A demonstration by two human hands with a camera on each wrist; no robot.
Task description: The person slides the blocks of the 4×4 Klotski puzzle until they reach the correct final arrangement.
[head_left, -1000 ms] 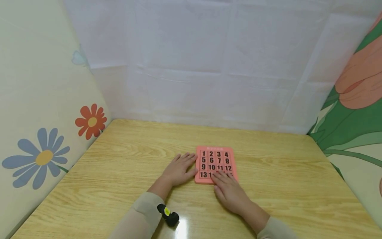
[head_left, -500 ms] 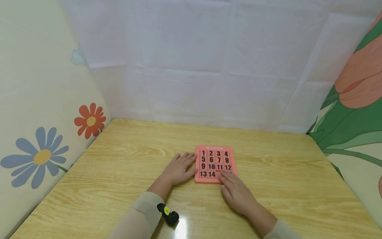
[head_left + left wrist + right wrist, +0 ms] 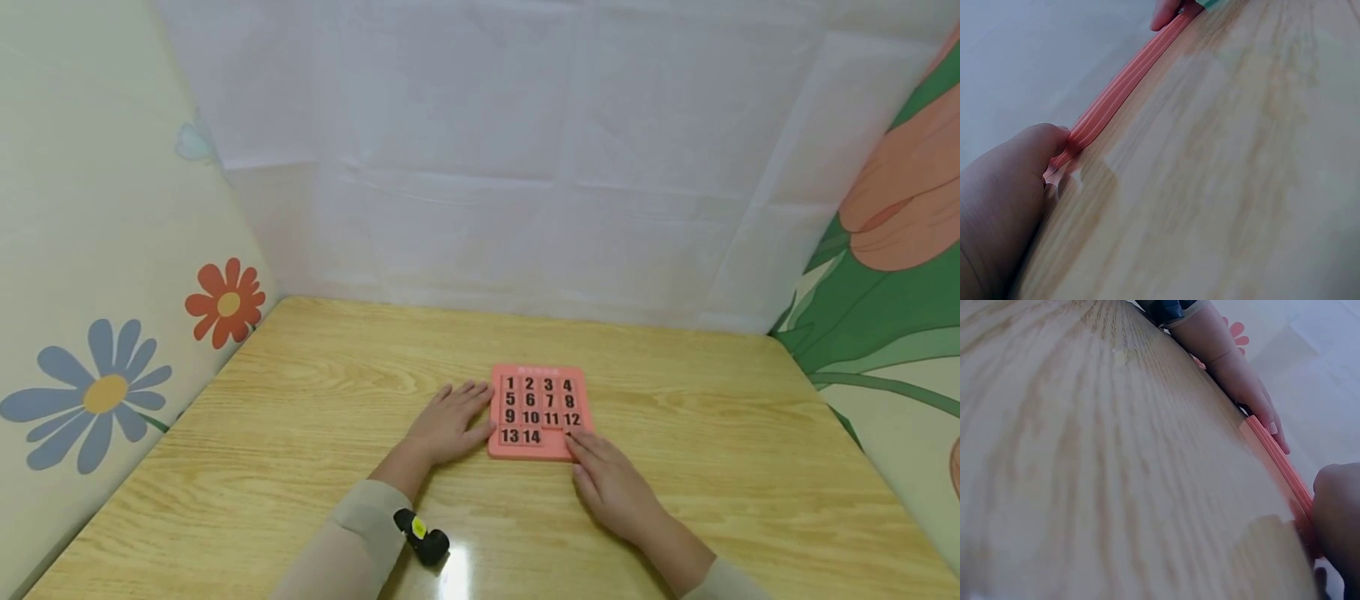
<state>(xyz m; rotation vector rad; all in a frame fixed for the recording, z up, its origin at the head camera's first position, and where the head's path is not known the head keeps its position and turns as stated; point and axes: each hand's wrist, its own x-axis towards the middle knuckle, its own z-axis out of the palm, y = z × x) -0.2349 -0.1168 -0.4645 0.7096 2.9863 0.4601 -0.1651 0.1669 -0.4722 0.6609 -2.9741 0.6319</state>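
A pink number sliding puzzle (image 3: 517, 454) lies flat on the wooden table, its top rows reading 1 to 12 in order. In the bottom row 13 and 14 show, with a bare slot to the right of 14. My left hand (image 3: 447, 427) lies with fingers extended against the puzzle's left side; in the left wrist view its thumb is at the puzzle's edge (image 3: 1116, 87). My right hand (image 3: 615, 485) touches the bottom right corner with extended fingertips, which hide the tile spot there. In the right wrist view both hands flank the puzzle's near edge (image 3: 1279, 459).
The wood-grain table (image 3: 337, 358) reaches back to a white cloth backdrop (image 3: 480, 167). Flower-printed panels (image 3: 97, 208) stand along the left and right sides. A black wrist camera (image 3: 423, 537) sits by the left sleeve.
My right hand has slid rightward along the puzzle's bottom row to its corner, uncovering 14 and the bare slot beside it. The left hand has stayed in place.
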